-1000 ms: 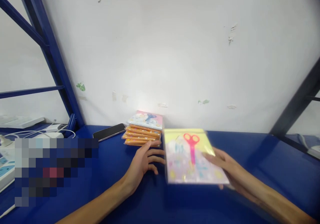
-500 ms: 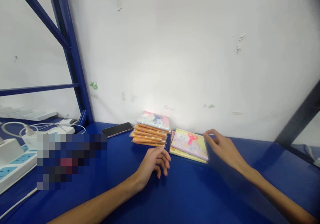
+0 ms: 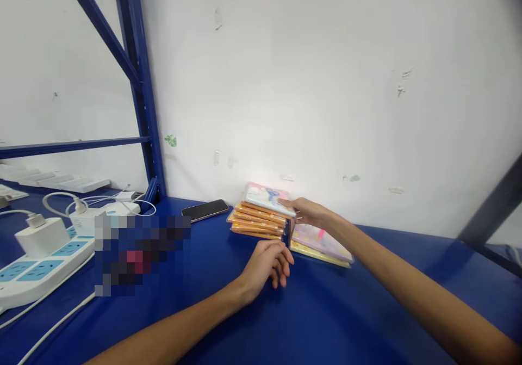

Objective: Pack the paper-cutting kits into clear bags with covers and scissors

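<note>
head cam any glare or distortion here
In the head view, the top clear-wrapped packet shows pale glare, the blue steel upright leans from wide-angle distortion, and a pixelated patch hides part of the blue table

2 bare, slender forearms (image 3: 416, 286)

A pixelated patch (image 3: 141, 255) hides part of the desk (image 3: 326, 321), a power strip (image 3: 44, 267) runs out of sight, and the right hand (image 3: 308, 211) covers a corner of the top packet (image 3: 267, 197).

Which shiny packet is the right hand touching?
The pale pink-and-blue wrapped packet on top of the orange-edged stack. The right hand touches its edge; the yellow-edged pile lies to the stack's right.
</note>
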